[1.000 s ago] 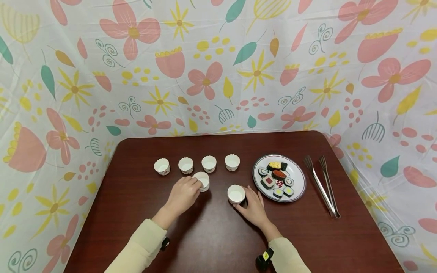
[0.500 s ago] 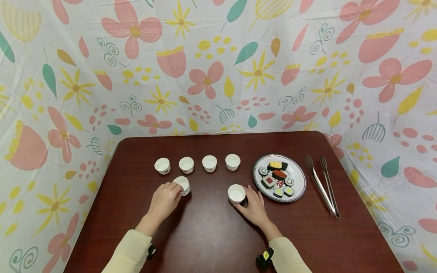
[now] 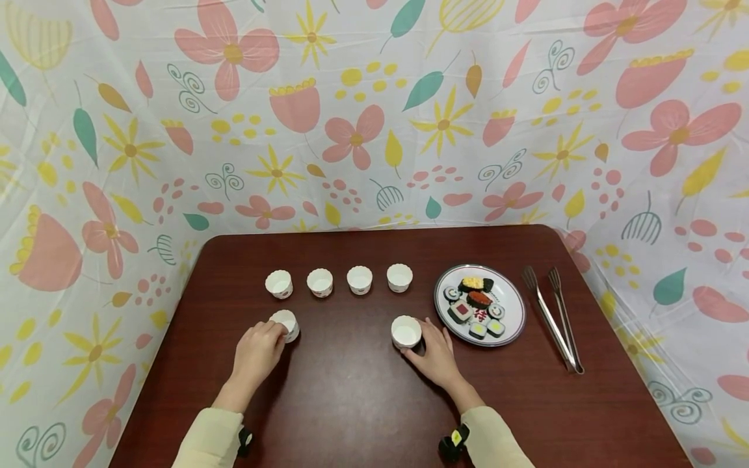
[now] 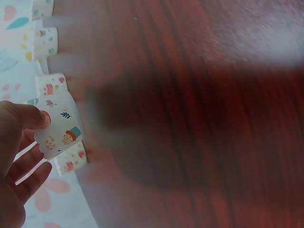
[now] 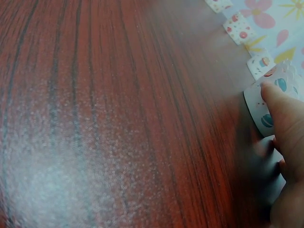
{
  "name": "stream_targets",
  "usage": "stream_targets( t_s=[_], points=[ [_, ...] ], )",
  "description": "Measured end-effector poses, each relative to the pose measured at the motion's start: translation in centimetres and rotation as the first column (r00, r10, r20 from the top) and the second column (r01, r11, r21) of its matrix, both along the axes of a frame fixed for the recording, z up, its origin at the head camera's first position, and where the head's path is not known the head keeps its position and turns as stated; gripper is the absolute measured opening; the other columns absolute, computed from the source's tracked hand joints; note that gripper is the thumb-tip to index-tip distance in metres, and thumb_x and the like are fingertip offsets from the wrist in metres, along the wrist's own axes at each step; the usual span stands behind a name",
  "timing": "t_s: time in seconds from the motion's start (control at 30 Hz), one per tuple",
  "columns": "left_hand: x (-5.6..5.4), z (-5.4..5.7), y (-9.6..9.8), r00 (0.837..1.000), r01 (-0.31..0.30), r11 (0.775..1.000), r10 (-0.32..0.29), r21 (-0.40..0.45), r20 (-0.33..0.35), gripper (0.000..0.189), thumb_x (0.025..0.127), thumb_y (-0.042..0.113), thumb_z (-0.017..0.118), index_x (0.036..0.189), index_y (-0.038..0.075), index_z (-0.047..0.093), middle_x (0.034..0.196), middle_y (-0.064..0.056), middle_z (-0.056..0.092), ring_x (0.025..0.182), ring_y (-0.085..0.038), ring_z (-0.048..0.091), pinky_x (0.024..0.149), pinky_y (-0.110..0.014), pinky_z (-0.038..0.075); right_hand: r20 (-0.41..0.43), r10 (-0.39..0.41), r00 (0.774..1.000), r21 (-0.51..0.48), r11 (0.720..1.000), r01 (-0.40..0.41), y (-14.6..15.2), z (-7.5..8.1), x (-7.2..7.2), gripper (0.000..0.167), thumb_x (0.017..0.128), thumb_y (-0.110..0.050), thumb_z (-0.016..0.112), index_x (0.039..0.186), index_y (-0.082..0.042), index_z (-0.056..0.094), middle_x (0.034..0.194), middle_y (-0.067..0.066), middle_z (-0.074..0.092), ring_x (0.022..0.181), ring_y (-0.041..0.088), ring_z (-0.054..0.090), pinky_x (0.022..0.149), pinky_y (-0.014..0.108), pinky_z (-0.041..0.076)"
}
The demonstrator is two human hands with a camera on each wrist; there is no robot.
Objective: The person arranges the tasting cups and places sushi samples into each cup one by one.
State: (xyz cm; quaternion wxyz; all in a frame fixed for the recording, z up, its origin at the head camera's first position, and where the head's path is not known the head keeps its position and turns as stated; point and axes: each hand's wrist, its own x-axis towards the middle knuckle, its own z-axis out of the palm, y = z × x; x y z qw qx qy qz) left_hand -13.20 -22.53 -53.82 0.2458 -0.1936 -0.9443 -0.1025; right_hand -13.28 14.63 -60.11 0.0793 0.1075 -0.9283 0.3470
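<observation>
My left hand (image 3: 257,354) pinches the rim of a white scalloped paper baking cup (image 3: 286,320) at the table's left side. In the left wrist view the thumb lies on this cup's printed wall (image 4: 61,126), with little cupcake and leaf pictures, and the other fingers reach behind it. Near the middle right, my right hand (image 3: 435,357) grips a similar baking cup (image 3: 405,331), thumb at its front and fingers round the far right side. The right wrist view shows the thumb pressed on that cup's patterned wall (image 5: 259,107); the fingers are mostly hidden.
Behind the hands several more baking cups (image 3: 359,279) stand in a row. To the right, a round plate (image 3: 512,322) bears several sushi pieces (image 3: 478,299), with metal tongs (image 3: 552,318) lying beside it. A floral cloth (image 3: 374,130) hangs behind the dark wooden table (image 3: 351,403).
My left hand has carried its baking cup leftward from near the middle, to in front of the row's left end. My right hand keeps its grip on the other cup, in the same place.
</observation>
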Motion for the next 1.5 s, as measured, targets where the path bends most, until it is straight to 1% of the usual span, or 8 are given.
stream_targets(
  t_s=[0.17, 0.3, 0.63, 0.83, 1.0, 1.13, 1.27, 1.5],
  points=[
    [0.3, -0.7, -0.9, 0.999, -0.04, 0.999, 0.04, 0.006, 0.016, 0.019, 0.064, 0.0, 0.076, 0.075, 0.011, 0.065, 0.071, -0.001, 0.062, 0.064, -0.021, 0.056, 0.056, -0.034, 0.045, -0.003, 0.0, 1.0, -0.001, 1.0, 0.0, 0.0, 0.0, 0.1, 0.066, 0.071, -0.03, 0.078, 0.129, -0.012, 0.05, 0.128, 0.009, 0.054, 0.13, 0.031, 0.039, 0.102, 0.062, 0.017],
    [0.3, -0.9, -1.4, 0.998, -0.059, 0.998, 0.059, 0.013, 0.003, 0.02, 0.063, 0.0, 0.076, 0.074, 0.011, 0.064, 0.07, -0.001, 0.061, 0.064, -0.023, 0.057, 0.056, -0.035, 0.045, -0.006, -0.001, 1.0, -0.002, 1.0, 0.001, 0.0, 0.0, 0.0, 0.066, 0.071, -0.03, 0.078, 0.129, -0.012, 0.05, 0.128, 0.009, 0.054, 0.13, 0.031, 0.039, 0.102, 0.062, 0.017],
    [0.3, -1.0, -2.0, 0.996, -0.078, 0.997, 0.078, -0.005, 0.04, 0.018, 0.064, 0.0, 0.076, 0.075, 0.009, 0.065, 0.072, -0.003, 0.062, 0.065, -0.023, 0.057, 0.058, -0.037, 0.046, -0.005, -0.002, 1.0, -0.001, 1.0, 0.002, 0.0, -0.1, 0.0, 0.066, 0.071, -0.03, 0.078, 0.128, -0.012, 0.05, 0.128, 0.008, 0.054, 0.13, 0.031, 0.039, 0.102, 0.062, 0.017],
    [0.2, -1.1, -2.1, 0.996, -0.077, 0.997, 0.077, -0.014, 0.042, 0.018, 0.063, -0.001, 0.075, 0.074, 0.009, 0.065, 0.071, -0.003, 0.062, 0.065, -0.024, 0.056, 0.057, -0.036, 0.045, 0.0, -0.002, 1.0, -0.004, 1.0, 0.002, -0.1, 0.0, 0.0, 0.066, 0.071, -0.03, 0.078, 0.128, -0.012, 0.051, 0.128, 0.009, 0.054, 0.13, 0.031, 0.038, 0.102, 0.063, 0.016],
    [0.3, -1.1, -2.1, 0.997, -0.073, 0.997, 0.074, -0.015, 0.026, 0.02, 0.061, -0.001, 0.076, 0.075, 0.009, 0.064, 0.07, -0.003, 0.062, 0.064, -0.024, 0.056, 0.056, -0.035, 0.044, 0.006, -0.003, 1.0, -0.004, 1.0, 0.003, 0.0, 0.1, 0.0, 0.066, 0.071, -0.03, 0.078, 0.129, -0.012, 0.05, 0.128, 0.009, 0.054, 0.13, 0.031, 0.038, 0.102, 0.062, 0.016],
    [0.4, -1.1, -2.1, 0.997, -0.08, 0.997, 0.08, -0.02, 0.018, 0.023, 0.061, 0.0, 0.077, 0.078, 0.009, 0.065, 0.072, -0.003, 0.062, 0.066, -0.024, 0.057, 0.059, -0.037, 0.046, 0.002, -0.003, 1.0, -0.002, 1.0, 0.003, 0.0, 0.1, 0.1, 0.066, 0.071, -0.03, 0.078, 0.129, -0.012, 0.051, 0.127, 0.009, 0.055, 0.13, 0.031, 0.038, 0.102, 0.062, 0.017],
    [0.4, -1.1, -2.1, 0.996, -0.086, 0.996, 0.087, -0.023, 0.032, 0.024, 0.062, 0.004, 0.078, 0.082, 0.009, 0.065, 0.078, -0.004, 0.063, 0.072, -0.026, 0.059, 0.065, -0.039, 0.048, -0.003, -0.002, 1.0, -0.003, 1.0, 0.002, 0.0, 0.1, 0.0, 0.067, 0.071, -0.029, 0.078, 0.129, -0.012, 0.051, 0.127, 0.008, 0.055, 0.13, 0.031, 0.039, 0.102, 0.062, 0.017],
    [0.2, -0.7, -1.9, 0.997, -0.067, 0.998, 0.066, 0.005, 0.041, 0.029, 0.062, 0.007, 0.079, 0.088, 0.009, 0.066, 0.088, -0.007, 0.065, 0.084, -0.029, 0.061, 0.073, -0.043, 0.048, -0.002, -0.005, 1.0, 0.002, 1.0, 0.005, 0.0, 0.1, 0.1, 0.068, 0.07, -0.029, 0.079, 0.129, -0.012, 0.05, 0.128, 0.008, 0.054, 0.13, 0.031, 0.038, 0.101, 0.063, 0.017]
  ],
)
